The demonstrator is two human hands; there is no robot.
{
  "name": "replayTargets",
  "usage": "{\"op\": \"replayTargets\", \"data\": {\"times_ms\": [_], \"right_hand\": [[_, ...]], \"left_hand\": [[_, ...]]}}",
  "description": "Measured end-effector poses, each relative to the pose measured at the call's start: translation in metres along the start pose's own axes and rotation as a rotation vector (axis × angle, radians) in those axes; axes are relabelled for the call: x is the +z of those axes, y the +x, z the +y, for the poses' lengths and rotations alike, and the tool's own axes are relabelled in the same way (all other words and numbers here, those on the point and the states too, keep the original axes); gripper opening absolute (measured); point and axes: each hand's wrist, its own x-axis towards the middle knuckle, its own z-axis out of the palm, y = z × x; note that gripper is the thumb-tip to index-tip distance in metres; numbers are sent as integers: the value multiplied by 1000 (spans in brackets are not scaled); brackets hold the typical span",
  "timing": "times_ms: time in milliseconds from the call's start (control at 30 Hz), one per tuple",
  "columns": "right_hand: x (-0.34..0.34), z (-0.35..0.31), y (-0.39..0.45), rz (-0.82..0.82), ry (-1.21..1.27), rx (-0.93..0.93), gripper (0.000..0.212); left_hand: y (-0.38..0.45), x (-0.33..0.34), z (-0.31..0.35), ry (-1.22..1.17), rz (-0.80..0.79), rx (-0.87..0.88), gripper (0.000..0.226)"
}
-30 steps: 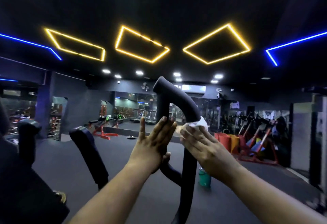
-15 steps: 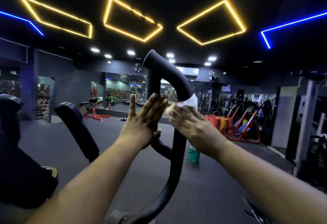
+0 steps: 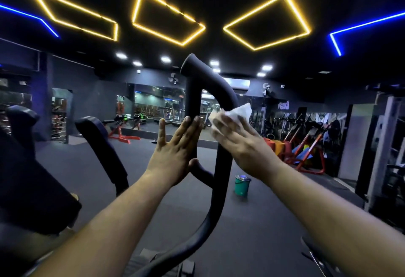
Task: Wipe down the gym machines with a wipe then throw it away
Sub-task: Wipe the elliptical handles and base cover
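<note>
— Right hand first: what do you read on it?

— From my end, its fingers lie flat over the white wipe, pressing it against the right-hand bar of the black machine handle. A corner of the wipe sticks out above the fingertips, just below the curve where the bar bends over. The fingers look a bit blurred, so I cannot tell whether the thumb hooks round the bar.

— And the left hand?

— I see it with straight fingers, palm laid against the left upright of the same handle. The thumb touches the lower bend of the tube and the little finger stands apart from the others. It holds nothing.

— Where does the handle sit?

— Right in front of me, rising between the two forearms; its open tip points up and left near the ceiling spotlights.

— Anything else around?

— I note a green bucket on the dark floor beyond the handle, below the right wrist. A padded black arm of the machine stands to the left. Red-framed equipment lines the far right wall, and yellow and blue light strips glow overhead.
</note>
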Motion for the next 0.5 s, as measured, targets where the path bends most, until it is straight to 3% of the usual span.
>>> {"op": "replayTargets", "data": {"times_ms": [233,367,433,500], "right_hand": [[44,-53,-43,-108,-37,-58,51],[57,-98,-79,-249,91,-29,55],[46,-98,-69,-210,216,20,55],[24,-86,-41,-67,345,41,49]], "left_hand": [[-10,-2,1,28,-107,-7,105],[-20,-8,-4,57,-120,59,99],[-22,-9,-11,66,-68,94,96],[-20,-11,-17,61,-17,133,96]]}}
